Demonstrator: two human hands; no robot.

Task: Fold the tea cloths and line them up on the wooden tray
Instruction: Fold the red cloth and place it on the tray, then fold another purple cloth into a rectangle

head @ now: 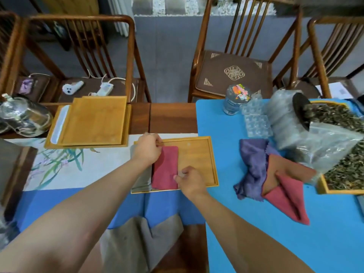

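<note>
A folded red tea cloth (165, 168) lies in the wooden tray (199, 154), next to a folded grey cloth (142, 179) at the tray's left end. My left hand (148, 148) pinches the red cloth's far left corner. My right hand (190, 180) pinches its near right corner. To the right, on the blue mat (256, 233), lie three loose cloths in a heap: purple (253, 166), brown (283, 170) and red (285, 198).
A second wooden tray with a lid (94, 121) sits at the back left beside a glass pot (21, 115). At the right stand a jar (236, 99), bubble wrap (283, 119) and a box of dried leaves (342, 174). Grey fabric (141, 241) lies near me.
</note>
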